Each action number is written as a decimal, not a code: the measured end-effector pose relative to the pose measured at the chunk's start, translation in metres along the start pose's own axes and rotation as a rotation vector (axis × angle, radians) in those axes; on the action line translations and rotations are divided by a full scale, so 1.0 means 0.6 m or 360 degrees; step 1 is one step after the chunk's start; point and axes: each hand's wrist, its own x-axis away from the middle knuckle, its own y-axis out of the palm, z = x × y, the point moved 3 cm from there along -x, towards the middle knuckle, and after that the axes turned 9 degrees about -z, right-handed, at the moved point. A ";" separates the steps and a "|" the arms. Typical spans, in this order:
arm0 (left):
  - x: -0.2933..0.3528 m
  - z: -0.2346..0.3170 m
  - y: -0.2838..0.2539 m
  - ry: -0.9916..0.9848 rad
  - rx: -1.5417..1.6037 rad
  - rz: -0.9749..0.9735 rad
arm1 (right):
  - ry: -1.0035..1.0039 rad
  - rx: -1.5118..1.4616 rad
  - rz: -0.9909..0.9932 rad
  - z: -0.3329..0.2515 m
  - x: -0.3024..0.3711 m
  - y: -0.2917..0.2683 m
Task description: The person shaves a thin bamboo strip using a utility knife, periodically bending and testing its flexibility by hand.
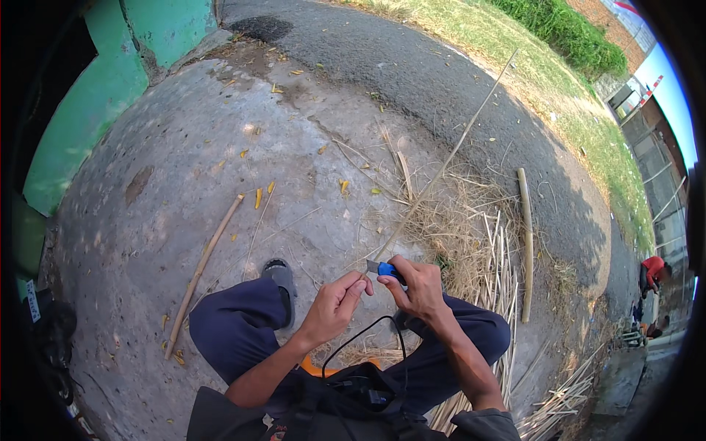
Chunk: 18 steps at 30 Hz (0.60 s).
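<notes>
In my right hand (421, 288) is a blue box cutter (390, 273), gripped with its short metal blade pointing left. My left hand (332, 309) pinches the near end of a long, thin bamboo strip (432, 182) just left of the blade. The blade lies against or very close to the strip; actual contact cannot be made out. From my hands the strip runs up and to the right, far past the path's edge. Both hands are close together above my bent knees.
Many split strips (502, 272) lie beside my right knee, with dry shavings (460, 213) beyond them. One pole (525, 242) rests further right, another stick (204, 275) on the left. A green wall (95, 110) stands far left. Another person (651, 273) sits far right.
</notes>
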 end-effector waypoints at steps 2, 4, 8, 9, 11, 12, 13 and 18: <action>-0.001 0.000 -0.001 0.0006 -0.0003 0.0009 | 0.0010 0.0015 0.0040 0.004 -0.003 0.001; 0.000 -0.002 -0.002 -0.0007 0.0008 0.0002 | 0.0021 0.0031 0.0077 0.004 -0.005 -0.002; 0.004 0.010 -0.002 -0.0079 0.0002 0.0033 | -0.0002 0.0100 0.0127 0.004 -0.006 -0.012; 0.003 0.009 -0.002 -0.0077 0.0002 0.0030 | -0.0014 0.0111 0.0150 0.007 -0.007 -0.014; 0.008 0.011 -0.006 -0.0014 -0.0132 0.0042 | 0.0071 0.0106 0.0189 0.017 -0.009 -0.020; 0.009 0.009 -0.004 -0.0008 -0.0132 0.0041 | 0.0165 0.0115 0.0229 0.027 -0.012 -0.030; 0.013 0.006 0.001 0.0000 -0.0170 -0.0003 | 0.0185 0.0059 0.0402 0.032 -0.015 -0.048; 0.020 0.010 0.022 0.0123 -0.0221 -0.0084 | 0.0469 -0.0178 0.0738 0.115 0.002 -0.089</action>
